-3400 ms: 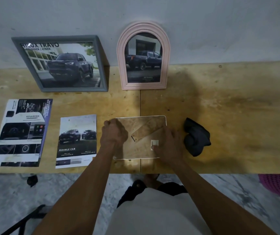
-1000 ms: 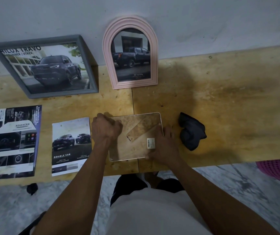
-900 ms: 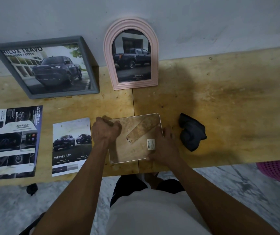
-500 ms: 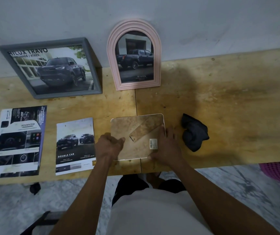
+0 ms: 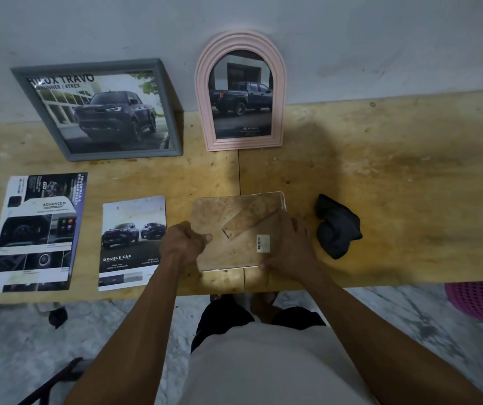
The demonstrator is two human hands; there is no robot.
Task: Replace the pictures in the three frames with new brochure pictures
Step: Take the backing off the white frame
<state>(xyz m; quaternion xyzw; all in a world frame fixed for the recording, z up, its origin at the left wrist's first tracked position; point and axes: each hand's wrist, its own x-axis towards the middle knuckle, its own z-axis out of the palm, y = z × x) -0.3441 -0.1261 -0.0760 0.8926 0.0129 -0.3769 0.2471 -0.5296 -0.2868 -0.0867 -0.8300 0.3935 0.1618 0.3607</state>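
Observation:
A third picture frame (image 5: 228,217) lies face down near the table's front edge, its brown backboard and folded stand showing, with a barcode sticker on it. My left hand (image 5: 183,244) grips its left edge, thumb on the backboard. My right hand (image 5: 293,247) holds its right side and lower right corner. A grey rectangular frame (image 5: 100,111) with a truck picture leans on the wall at the back left. Beside it stands a pink arched frame (image 5: 241,92) with another truck picture. Two brochure pages lie at the left: a "Double Cab" sheet (image 5: 132,241) and an interior-feature sheet (image 5: 40,229).
A crumpled dark cloth (image 5: 336,226) lies just right of the face-down frame. The plywood table (image 5: 395,185) runs along a grey wall. A pink basket (image 5: 479,302) sits on the floor at the right, below the table's edge.
My left hand has slid from the frame's upper left corner down to its left edge. My right hand has stayed on the right side. The frame has stayed face down.

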